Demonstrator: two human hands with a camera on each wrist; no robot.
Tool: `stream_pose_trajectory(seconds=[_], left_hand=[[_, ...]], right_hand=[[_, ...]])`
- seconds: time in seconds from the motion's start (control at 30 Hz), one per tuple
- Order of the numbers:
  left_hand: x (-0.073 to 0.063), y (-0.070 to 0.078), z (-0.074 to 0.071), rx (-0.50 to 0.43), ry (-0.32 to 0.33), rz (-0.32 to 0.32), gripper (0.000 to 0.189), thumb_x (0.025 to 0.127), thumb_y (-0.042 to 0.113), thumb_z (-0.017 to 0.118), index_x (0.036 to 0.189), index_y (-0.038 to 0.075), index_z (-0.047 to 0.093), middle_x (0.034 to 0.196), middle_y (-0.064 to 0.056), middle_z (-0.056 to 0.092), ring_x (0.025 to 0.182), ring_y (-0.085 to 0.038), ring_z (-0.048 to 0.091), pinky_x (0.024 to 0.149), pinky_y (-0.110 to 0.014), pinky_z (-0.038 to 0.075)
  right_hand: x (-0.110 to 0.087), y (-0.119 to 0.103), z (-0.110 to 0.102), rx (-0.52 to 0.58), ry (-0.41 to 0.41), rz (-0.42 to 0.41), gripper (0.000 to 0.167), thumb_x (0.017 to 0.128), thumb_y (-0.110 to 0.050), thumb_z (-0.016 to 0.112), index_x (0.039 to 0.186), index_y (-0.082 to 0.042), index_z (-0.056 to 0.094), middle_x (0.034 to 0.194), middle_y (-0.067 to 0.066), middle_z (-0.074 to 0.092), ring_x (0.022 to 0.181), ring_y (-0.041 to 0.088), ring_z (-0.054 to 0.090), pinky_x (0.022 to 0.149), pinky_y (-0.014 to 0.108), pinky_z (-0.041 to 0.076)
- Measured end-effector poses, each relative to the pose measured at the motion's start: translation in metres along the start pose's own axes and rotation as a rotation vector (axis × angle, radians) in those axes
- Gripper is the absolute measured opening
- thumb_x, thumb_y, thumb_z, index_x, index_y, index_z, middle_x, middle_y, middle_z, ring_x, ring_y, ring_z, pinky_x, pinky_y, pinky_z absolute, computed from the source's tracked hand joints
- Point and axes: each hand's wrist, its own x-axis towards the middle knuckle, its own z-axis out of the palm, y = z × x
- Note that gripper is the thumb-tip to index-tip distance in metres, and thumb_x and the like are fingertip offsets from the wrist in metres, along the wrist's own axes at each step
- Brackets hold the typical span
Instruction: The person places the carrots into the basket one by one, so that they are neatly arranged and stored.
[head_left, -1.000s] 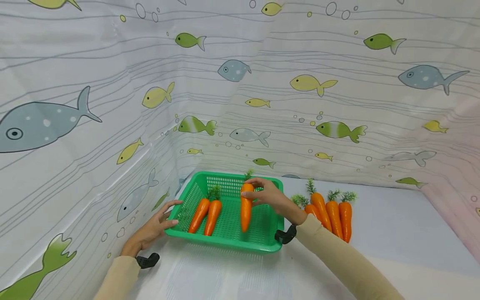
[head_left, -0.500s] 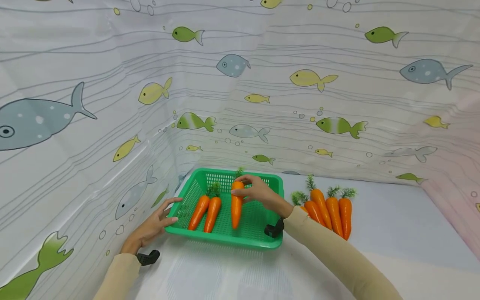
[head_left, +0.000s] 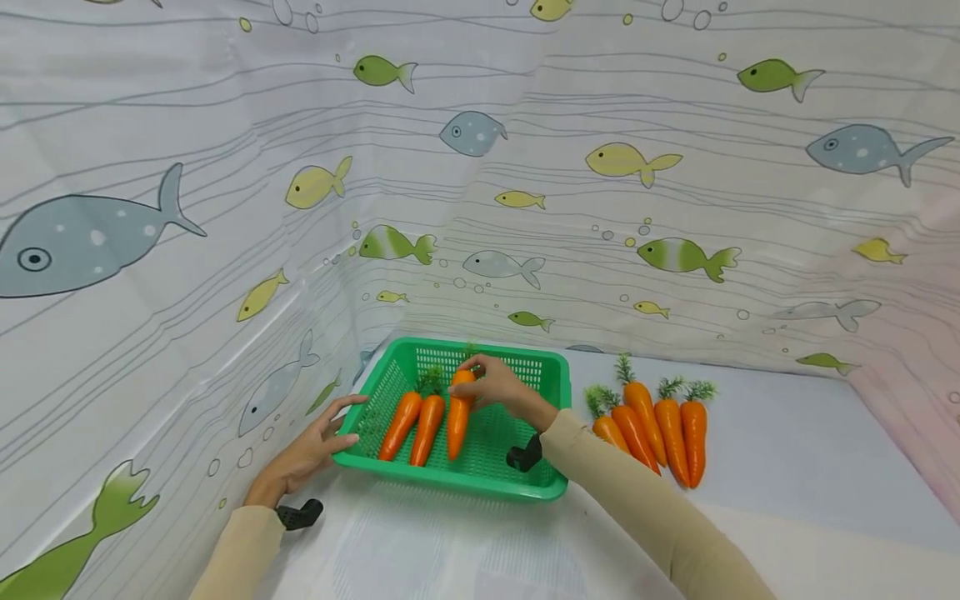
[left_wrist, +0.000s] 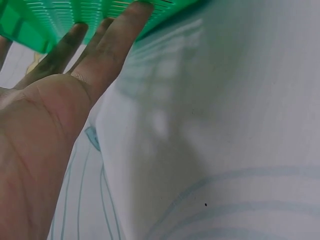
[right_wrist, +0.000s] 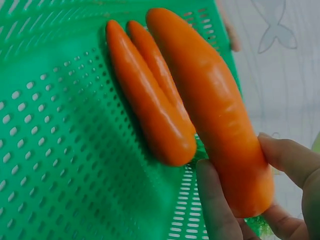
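My right hand (head_left: 501, 389) pinches a carrot (head_left: 459, 427) near its leafy top, thumb on one side and fingers on the other. It hangs tip down, within the green basket (head_left: 480, 487); whether the tip touches the floor I cannot tell. Just left of it, two more carrots (head_left: 427, 429) lie side by side in the basket, and the right wrist view shows this held carrot (right_wrist: 215, 105) close up. My left hand (head_left: 303, 454) rests against the basket's left side, its fingers (left_wrist: 112, 47) extended and touching the plastic.
Right of the basket, several carrots (head_left: 671, 429) with green tops lie fanned out on the white table (head_left: 787, 467). A fish-printed sheet (head_left: 555, 217) rises behind and along the left side, close to my left hand. My right forearm crosses the basket's right rim.
My right hand has carried the carrot leftward over the basket, closer to the two lying there, and a bit lower. The left hand has stayed at the basket's left side.
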Motion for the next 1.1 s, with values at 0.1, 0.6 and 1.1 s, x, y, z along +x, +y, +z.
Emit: stream_pose_trajectory(seconds=[0.1,0.6,1.1], left_hand=[[0.000,-0.001,0.001,0.005,-0.002,-0.010,0.067,0.105,0.012,0.058,0.160,0.025,0.023,0.162,-0.022,0.017,0.131,-0.035,0.044,0.094,-0.049,0.050],[-0.003,0.000,0.002,-0.030,0.009,0.008,0.067,0.104,0.010,0.059,0.160,0.024,0.025,0.157,-0.025,0.025,0.123,-0.034,0.053,0.090,-0.046,0.055],[0.000,-0.001,0.002,-0.013,0.025,-0.007,0.066,0.105,0.013,0.059,0.160,0.026,0.026,0.162,-0.021,0.017,0.131,-0.038,0.044,0.093,-0.047,0.051]], right_hand=[[0.005,0.005,0.004,-0.016,0.013,0.023,0.048,0.090,-0.015,0.082,0.129,-0.004,0.058,0.117,0.020,0.057,0.083,0.031,0.071,0.084,0.060,0.055],[0.015,0.011,0.021,-0.279,0.044,0.023,0.044,0.089,-0.011,0.082,0.122,0.003,0.058,0.098,0.014,0.064,0.077,0.032,0.072,0.072,0.047,0.060],[0.012,0.014,0.023,-0.350,-0.033,0.069,0.041,0.090,-0.004,0.078,0.127,0.002,0.062,0.107,0.016,0.064,0.090,0.040,0.070,0.080,0.049,0.058]])
